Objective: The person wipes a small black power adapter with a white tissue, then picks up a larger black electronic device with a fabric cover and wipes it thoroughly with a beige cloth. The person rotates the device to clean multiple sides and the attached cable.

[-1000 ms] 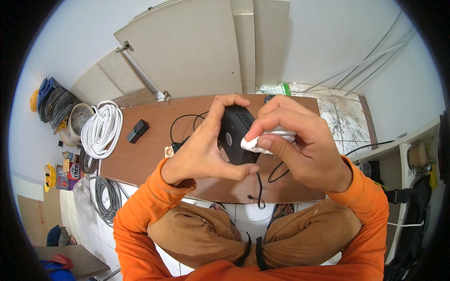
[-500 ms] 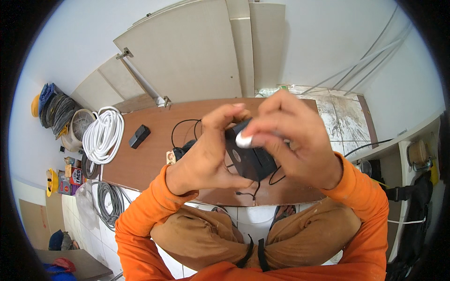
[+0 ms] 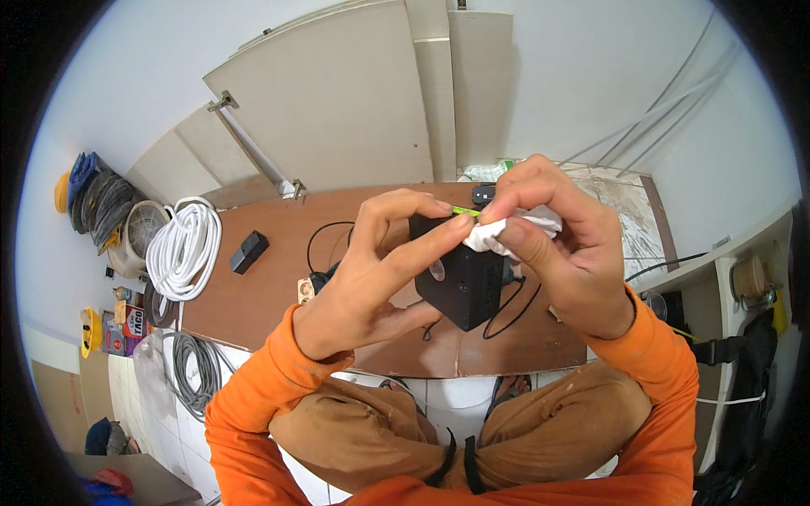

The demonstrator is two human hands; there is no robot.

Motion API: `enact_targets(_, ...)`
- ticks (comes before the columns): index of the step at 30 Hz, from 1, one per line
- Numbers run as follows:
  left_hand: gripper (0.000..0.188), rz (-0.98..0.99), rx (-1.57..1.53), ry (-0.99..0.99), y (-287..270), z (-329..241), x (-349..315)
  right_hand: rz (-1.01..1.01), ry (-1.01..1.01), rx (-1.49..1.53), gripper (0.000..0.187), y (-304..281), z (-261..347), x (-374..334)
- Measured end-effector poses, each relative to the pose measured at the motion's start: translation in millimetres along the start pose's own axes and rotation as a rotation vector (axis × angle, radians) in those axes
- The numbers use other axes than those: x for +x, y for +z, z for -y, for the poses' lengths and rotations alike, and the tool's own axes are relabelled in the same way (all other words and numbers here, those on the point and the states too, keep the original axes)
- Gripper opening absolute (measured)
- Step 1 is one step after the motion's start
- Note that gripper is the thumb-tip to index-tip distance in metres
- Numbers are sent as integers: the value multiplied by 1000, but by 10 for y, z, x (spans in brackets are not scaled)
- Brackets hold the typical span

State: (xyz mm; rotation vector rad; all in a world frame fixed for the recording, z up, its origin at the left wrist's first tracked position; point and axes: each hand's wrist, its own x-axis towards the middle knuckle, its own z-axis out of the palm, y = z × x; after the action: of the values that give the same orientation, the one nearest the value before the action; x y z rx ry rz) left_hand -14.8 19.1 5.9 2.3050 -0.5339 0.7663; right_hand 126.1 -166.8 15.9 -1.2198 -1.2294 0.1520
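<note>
My left hand (image 3: 363, 278) grips a black box-shaped device (image 3: 456, 291) from its left side, thumb below and fingers over the top. A crumpled white cloth (image 3: 544, 223) is pinched in my right hand (image 3: 574, 244), against the upper right of the device. Between the fingertips of both hands, a small yellow-green strip (image 3: 465, 211) shows at the device's top edge; I cannot tell what it is. A black cable (image 3: 527, 308) loops below the device. Just behind the hands, a small dark part (image 3: 483, 195) is partly visible.
Beneath the hands lies a brown board (image 3: 253, 304) with a black block (image 3: 249, 251) and a socket outlet (image 3: 305, 290). White coiled tubing (image 3: 181, 253) and a grey cable coil (image 3: 198, 375) are at the left. Pale panels (image 3: 321, 93) lean on the wall; an open cabinet (image 3: 717, 295) stands right.
The device has turned and tilted in my left hand. My right hand has shifted slightly right, and more of the white cloth shows. The yellow-green strip has come into view.
</note>
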Motion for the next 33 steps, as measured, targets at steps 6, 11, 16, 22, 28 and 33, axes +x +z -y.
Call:
enact_targets(6,63,-151,46,387,128,222,-142,152,18,-36,9,-59,181,14)
enact_targets(11,49,-124,92,521,168,128,-104,199,-46,20,11,-18,79,29)
enact_targets(16,47,-101,304,423,199,90,-160,188,91,244,12,84,38,-12)
enact_targets(22,60,-156,686,435,172,-5,-169,216,96,161,8,75,32,12)
enact_targets(28,64,-161,704,497,192,-5,-197,136,132,120,9,102,-3,7)
enact_targets(33,54,-95,545,549,143,2,-220,130,451,471,15,72,-99,28)
